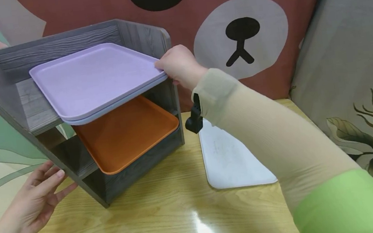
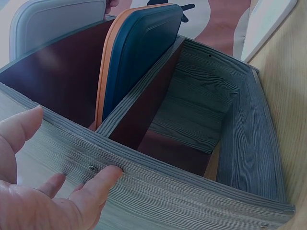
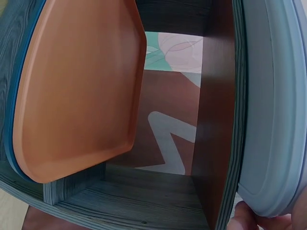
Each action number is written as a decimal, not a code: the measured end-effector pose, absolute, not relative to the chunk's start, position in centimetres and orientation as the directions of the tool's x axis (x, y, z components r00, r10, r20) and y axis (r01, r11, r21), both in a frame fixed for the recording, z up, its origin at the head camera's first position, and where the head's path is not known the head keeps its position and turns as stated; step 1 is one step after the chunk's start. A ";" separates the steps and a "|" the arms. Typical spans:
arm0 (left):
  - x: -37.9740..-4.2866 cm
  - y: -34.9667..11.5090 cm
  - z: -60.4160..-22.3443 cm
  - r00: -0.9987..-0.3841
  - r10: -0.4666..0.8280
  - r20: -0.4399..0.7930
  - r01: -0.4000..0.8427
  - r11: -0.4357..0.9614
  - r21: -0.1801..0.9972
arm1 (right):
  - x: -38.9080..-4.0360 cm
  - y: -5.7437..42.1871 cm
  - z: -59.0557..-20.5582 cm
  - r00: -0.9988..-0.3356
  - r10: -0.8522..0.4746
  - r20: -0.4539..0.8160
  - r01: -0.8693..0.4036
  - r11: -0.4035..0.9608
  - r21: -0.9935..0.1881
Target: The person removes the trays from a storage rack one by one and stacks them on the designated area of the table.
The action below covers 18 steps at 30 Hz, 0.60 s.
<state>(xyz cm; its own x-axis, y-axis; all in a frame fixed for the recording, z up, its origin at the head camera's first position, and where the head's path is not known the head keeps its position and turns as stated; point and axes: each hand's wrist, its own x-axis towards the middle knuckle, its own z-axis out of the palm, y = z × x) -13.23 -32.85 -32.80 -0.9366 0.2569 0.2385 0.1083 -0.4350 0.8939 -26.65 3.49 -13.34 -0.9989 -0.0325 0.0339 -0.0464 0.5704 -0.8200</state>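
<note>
Left hand [image 1: 31, 207] resting spread fingers against side of grey rack [image 1: 142, 40], holding nothing. Right hand [image 1: 181, 64] pinching right corner of lavender tray [image 1: 98, 80], pale blue tray [image 3: 261, 96] lying beneath; right being nearer hand. From it, tray lying toward 9 o'clock atop rack, overhanging front, long axis running roughly 8 to 2.

We see smooth, matt plastic trays [image 1: 98, 80], a rough-grained wooden shelf [image 1: 144, 42], a glossy wood-grain table [image 1: 150, 218] and matt cloth curtain [image 1: 107, 9]
</note>
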 end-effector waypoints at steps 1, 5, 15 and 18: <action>-13.2 -32.9 -32.8 -0.937 0.255 0.237 0.108 -0.435 0.894 | -26.6 3.5 -13.3 -0.999 -0.028 0.035 -0.044 0.566 -0.823; -13.1 -32.9 -32.9 -0.947 0.236 0.216 0.101 -0.420 0.902 | -26.6 3.5 -13.3 -0.999 -0.019 0.040 -0.043 0.554 -0.832; -13.1 -32.9 -32.8 -0.948 0.240 0.210 0.096 -0.414 0.905 | -26.4 3.6 -13.4 -0.999 -0.013 0.042 -0.043 0.515 -0.856; -13.1 -32.9 -32.8 -0.953 0.229 0.199 0.093 -0.406 0.909 | -26.2 3.7 -13.3 -0.999 -0.010 0.050 -0.049 0.495 -0.867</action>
<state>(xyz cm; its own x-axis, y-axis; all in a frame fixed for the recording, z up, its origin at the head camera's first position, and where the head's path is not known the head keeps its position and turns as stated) -13.08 -32.94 -32.77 -0.9529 0.2287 0.1993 0.0928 -0.4058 0.9093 -26.23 3.73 -13.28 -0.9987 -0.0099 0.0502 -0.0485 0.4955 -0.8673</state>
